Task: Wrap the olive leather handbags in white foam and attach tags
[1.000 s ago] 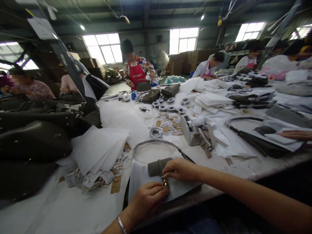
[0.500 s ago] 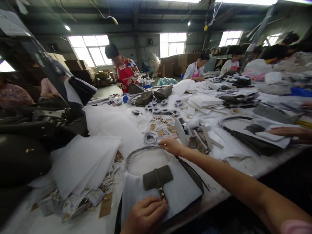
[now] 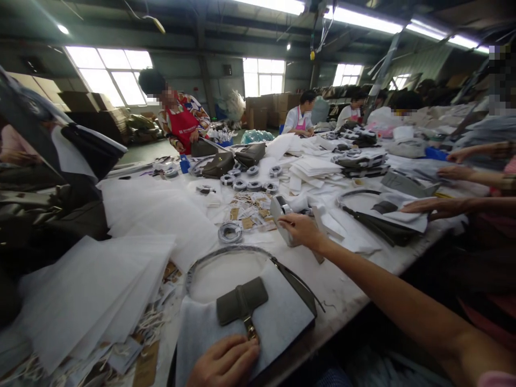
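A dark handbag wrapped in white foam sheet (image 3: 278, 322) lies at the near table edge, its grey flap (image 3: 241, 301) and metal clasp (image 3: 250, 329) showing and its handle (image 3: 226, 252) curving above. My left hand (image 3: 223, 363) rests on the wrap just below the clasp, fingers curled and pressed down. My right hand (image 3: 300, 228) reaches out to the grey tape dispenser (image 3: 282, 215) and its fingers curl over the dispenser's top. A roll of tape (image 3: 230, 232) lies left of that hand.
Stacks of white foam sheets (image 3: 100, 290) fill the left, with dark bags (image 3: 48, 215) behind. Paper tags (image 3: 250, 209) and tape rolls (image 3: 250, 185) lie mid-table. A co-worker's hands (image 3: 427, 207) press on another wrapped bag at right. More people work at the far end.
My right hand left the clasp, passed the bag's handle and reached the tape dispenser. My left hand stayed on the wrap by the clasp. The view swung right.
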A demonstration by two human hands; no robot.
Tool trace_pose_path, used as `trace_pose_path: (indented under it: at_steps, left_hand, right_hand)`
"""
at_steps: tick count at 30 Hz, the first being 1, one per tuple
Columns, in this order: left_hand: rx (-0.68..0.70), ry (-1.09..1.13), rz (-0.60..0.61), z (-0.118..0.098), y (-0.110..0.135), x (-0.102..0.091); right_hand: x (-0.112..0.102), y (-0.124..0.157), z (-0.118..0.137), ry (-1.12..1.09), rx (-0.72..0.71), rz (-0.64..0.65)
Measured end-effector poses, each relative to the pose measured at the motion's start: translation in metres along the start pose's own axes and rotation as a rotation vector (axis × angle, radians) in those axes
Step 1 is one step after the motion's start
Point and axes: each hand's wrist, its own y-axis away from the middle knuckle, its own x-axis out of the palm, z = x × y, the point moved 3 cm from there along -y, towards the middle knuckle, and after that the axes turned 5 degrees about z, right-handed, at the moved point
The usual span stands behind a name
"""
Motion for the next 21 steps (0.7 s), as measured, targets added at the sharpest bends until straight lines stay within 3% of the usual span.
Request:
trace_pose_path:
  at_steps: [5,8,11,15,17,21]
  left_hand:
    - [-0.087,0.07,0.084,-0.004,0.005,0.001]
    - [-0.15,0.107,0.113,-0.009,0.006,0.001]
    - [-0.186,0.145,0.114,-0.011,0.004,0.0]
    - [-0.22,0.17,0.109,-0.011,0.001,-0.003]
    - [-0.231,0.156,0.129,-0.012,-0.001,-0.004]
    - [-0.309,0.085,0.181,-0.023,-0.007,-0.002]
  right_hand:
    - [-0.048,0.032,-0.061,0.099,0.295,-0.2]
    - [-0.054,0.045,-0.056,0.097,0.322,-0.211]
    - [-0.043,0.061,-0.002,-0.008,0.079,-0.126]
    - [-0.005,0.111,0.081,-0.106,-0.451,0.268]
    - [0.019,0.138,0.094,-0.024,-0.551,0.406]
    - [0.05,0.17,0.08,0.076,-0.563,0.426]
